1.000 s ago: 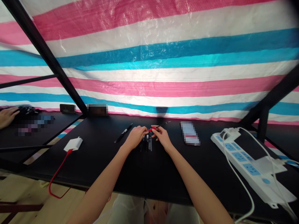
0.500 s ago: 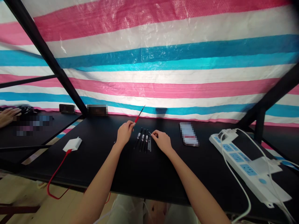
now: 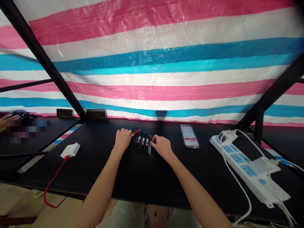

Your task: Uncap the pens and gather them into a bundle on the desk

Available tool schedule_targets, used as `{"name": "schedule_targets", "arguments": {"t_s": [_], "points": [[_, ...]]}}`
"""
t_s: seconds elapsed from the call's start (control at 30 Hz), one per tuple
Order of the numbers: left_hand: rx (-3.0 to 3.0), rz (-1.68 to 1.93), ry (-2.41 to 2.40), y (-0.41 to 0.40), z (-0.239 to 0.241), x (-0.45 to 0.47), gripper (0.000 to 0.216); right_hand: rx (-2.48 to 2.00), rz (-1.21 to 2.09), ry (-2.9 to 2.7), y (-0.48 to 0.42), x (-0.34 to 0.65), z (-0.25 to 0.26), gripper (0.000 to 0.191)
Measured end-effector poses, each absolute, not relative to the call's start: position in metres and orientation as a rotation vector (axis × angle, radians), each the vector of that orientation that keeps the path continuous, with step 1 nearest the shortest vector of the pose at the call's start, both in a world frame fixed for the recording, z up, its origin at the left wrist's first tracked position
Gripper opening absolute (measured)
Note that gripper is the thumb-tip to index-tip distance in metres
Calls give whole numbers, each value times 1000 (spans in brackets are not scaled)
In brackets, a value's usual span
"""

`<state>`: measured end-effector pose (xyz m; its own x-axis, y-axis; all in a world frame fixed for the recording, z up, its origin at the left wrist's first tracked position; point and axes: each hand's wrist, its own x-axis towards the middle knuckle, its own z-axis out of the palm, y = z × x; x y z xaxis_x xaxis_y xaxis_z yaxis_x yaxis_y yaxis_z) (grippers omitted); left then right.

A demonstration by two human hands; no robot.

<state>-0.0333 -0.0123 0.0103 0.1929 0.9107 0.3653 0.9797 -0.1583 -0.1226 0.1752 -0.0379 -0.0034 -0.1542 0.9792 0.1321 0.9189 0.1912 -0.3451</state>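
Observation:
My left hand [image 3: 122, 139] rests on the black table [image 3: 147, 171], fingers curled around a thin red-tipped pen refill [image 3: 136, 132] that points right and lies low over the tabletop. Just to its right lies a row of several black pens [image 3: 143, 142], side by side. My right hand [image 3: 161, 145] sits at the right end of that row, fingers curled, with thumb and forefinger touching the outermost pen. What the right fingers pinch is too small to make out.
A phone [image 3: 189, 140] lies right of the pens. A white-and-blue power strip [image 3: 247, 167] with cables is at the right. A white charger [image 3: 70, 149] with a red cable sits at the left. Another person's hand [image 3: 6, 121] is at the far-left table. Striped tarp behind.
My left hand brought the red-tipped refill down from pointing up and away to lying low beside the pen row. The right hand stayed at the row's right end.

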Motion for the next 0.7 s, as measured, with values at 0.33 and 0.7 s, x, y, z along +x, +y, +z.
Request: {"name": "schedule_targets", "arguments": {"t_s": [0.33, 0.7], "points": [[-1953, -246, -2070, -12, 5, -43, 22, -1742, 86, -2220, -48, 163, -3, 20], [-2484, -385, -2056, -15, 8, -10, 27, -1847, 201, -2126, -51, 158, -2, 23]]}}
